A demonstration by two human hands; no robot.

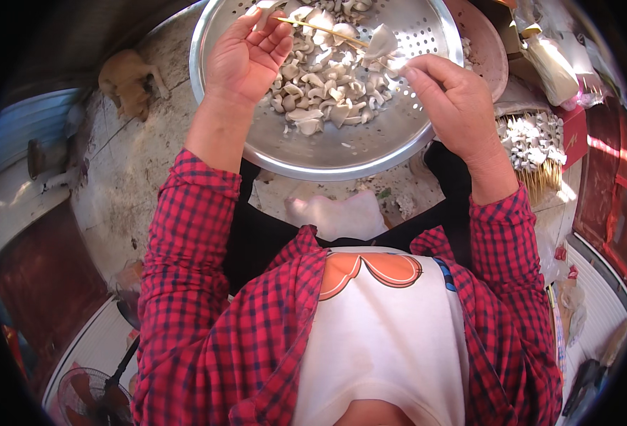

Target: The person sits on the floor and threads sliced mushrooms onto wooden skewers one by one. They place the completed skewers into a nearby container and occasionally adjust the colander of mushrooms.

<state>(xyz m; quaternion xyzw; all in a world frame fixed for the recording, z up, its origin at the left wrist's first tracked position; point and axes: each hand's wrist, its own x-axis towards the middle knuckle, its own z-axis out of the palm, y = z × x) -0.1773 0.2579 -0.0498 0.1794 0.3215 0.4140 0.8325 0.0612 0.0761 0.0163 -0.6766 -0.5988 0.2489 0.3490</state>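
Observation:
My right hand [454, 104] pinches the lower end of a thin bamboo skewer [334, 33] over a perforated stainless steel basin [340, 154]. A pale grey mushroom piece [381, 42] is threaded on the skewer, a little way from my right fingertips. My left hand [247, 61] is over the basin's left side and holds another mushroom piece [264, 15] between thumb and fingers. The skewer's free end reaches close to my left fingers; whether it touches that piece, I cannot tell. Many loose mushroom pieces [329, 90] lie in the basin below both hands.
Filled mushroom skewers [534, 141] are stacked to the right, by a red box [574, 136]. A pinkish basin [483, 48] stands behind the steel one. A tan dog [129, 82] lies on the floor at left. A white plastic bag [340, 213] lies between my legs. A fan [92, 396] is at lower left.

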